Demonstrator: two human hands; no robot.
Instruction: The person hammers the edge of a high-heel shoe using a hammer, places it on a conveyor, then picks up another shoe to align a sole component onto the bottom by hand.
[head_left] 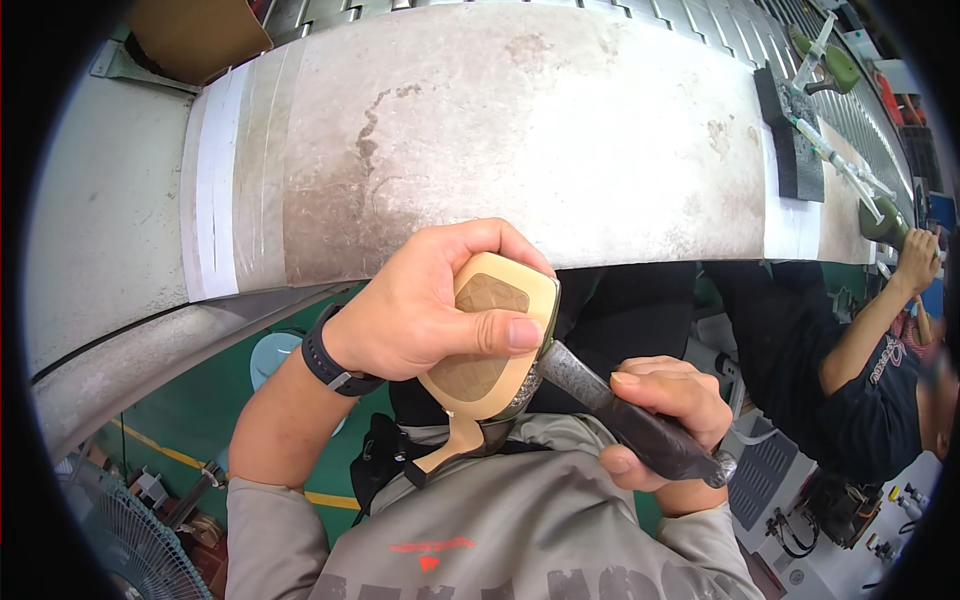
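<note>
My left hand (440, 300) is closed around a tan paddle-shaped part (500, 388), its thumb lying across the face. That part has a brown patterned inset and a short curved stem (450, 450) pointing down toward my lap. In my right hand (675, 415) is a metal tool with a dark wrapped handle (650, 440) and a grey speckled flat end (575, 372). The flat end meets the right edge of the tan part, or lies just beside it; I cannot tell if they touch. Both are held in front of my body, just off the table's near edge.
A worn pale table (520, 130) lies ahead, with a metal slatted conveyor (680, 18) behind it. At the right stand a dark foam block (795, 150), syringes (835, 155) and olive-green parts (840, 68). A co-worker's hand (915, 262) holds one green part. A fan (120, 530) is at lower left.
</note>
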